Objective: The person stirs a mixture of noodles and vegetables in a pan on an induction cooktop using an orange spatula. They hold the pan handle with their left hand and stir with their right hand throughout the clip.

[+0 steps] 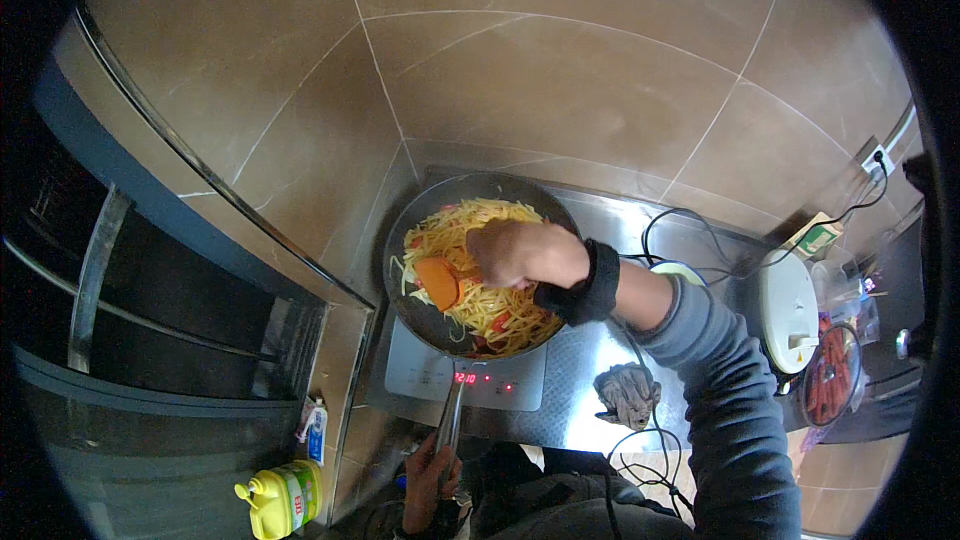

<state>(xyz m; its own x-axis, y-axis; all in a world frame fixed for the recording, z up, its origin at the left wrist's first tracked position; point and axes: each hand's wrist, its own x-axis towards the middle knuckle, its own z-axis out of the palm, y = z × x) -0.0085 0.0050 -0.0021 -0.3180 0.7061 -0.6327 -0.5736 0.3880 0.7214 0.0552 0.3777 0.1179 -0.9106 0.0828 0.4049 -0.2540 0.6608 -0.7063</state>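
A dark frying pan (409, 326) stands on a white induction cooker (420, 375) with lit red digits. It holds pale yellow shredded food (499, 315) with red pieces among it. Over the pan, my right hand (525, 251) is closed round the handle of an orange spatula (439, 283), though the handle itself is hidden under the fist. The spatula's blade rests against the shreds at the pan's left side. Near the lower edge of the view, my left hand (431, 476) grips the pan's metal handle (451, 409).
Right of the pan lie a crumpled grey cloth (628, 394) and black cables (660, 431) on the metal counter (585, 360). A white appliance (789, 307) and a bowl of red food (831, 375) stand farther right. A yellow jug (285, 499) is at lower left; a tiled wall rises behind.
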